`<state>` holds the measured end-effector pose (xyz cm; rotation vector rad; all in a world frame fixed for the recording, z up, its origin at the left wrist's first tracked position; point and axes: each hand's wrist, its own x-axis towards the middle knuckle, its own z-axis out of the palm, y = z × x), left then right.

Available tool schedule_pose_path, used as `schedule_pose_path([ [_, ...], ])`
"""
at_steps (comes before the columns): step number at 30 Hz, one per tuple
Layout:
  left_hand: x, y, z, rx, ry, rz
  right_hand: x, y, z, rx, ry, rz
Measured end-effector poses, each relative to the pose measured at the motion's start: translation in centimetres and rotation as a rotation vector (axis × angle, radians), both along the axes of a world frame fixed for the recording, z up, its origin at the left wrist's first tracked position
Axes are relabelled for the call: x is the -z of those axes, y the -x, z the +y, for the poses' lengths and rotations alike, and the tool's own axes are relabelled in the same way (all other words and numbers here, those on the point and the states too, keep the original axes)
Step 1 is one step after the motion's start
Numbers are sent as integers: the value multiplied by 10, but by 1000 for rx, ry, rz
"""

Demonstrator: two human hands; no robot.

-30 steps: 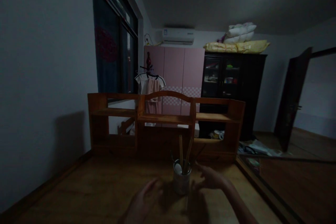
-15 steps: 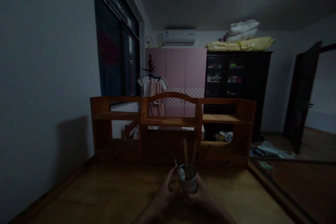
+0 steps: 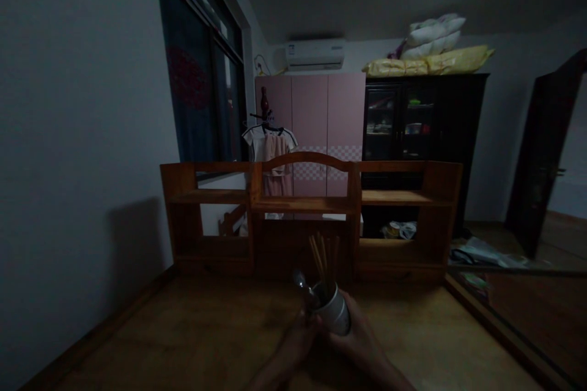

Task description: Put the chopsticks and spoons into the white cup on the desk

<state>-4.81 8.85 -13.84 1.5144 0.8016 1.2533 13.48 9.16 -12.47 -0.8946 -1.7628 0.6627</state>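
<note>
A grey cup (image 3: 337,316) is gripped in my right hand (image 3: 360,337), its mouth tilted to the left. Several wooden chopsticks (image 3: 324,261) stand in the cup and lean against its rim. My left hand (image 3: 299,335) is closed at the cup's left side, around the lower part of a shiny metal spoon (image 3: 300,281). The spoon's bowl points up and to the left, beside the cup's mouth. Whether the spoon touches the rim I cannot tell in the dim light.
Below the hands spreads a wooden desktop (image 3: 192,317). Along its far edge stands a wooden shelf unit (image 3: 302,203). A wall (image 3: 82,134) runs along the left. Behind the shelf are a pink wardrobe (image 3: 309,110), a dark cabinet (image 3: 458,116) and hanging clothes (image 3: 270,143).
The cup has tipped from nearly upright to the left, and the chopsticks have shifted. My left hand has closed on the spoon, which now shows clearly. The view has shifted slightly.
</note>
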Motion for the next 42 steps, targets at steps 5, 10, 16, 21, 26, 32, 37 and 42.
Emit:
schedule_pose_path([
  [5, 1, 1, 2, -107, 37, -67, 6, 0, 2, -2, -82, -29],
  [10, -3, 2, 0, -123, 91, -28, 6, 2, -1, 28, -134, -85],
  [16, -5, 5, -3, -111, 169, -37, 2, 3, -6, 75, -191, -167],
  [21, -8, 1, 0, -204, 275, -82, -1, 4, -5, 150, -370, -320],
  [26, -3, 0, 7, -161, 223, -190, 1, 3, -4, 205, -429, -462],
  [32, -2, -2, 7, -125, 224, -403, 9, 4, -2, 288, -466, -581],
  [37, -13, -5, -1, -63, 228, -546, 11, 0, 2, 371, -519, -631],
  [42, -20, -4, -8, 12, 264, -555, 11, -8, 6, 449, -520, -671],
])
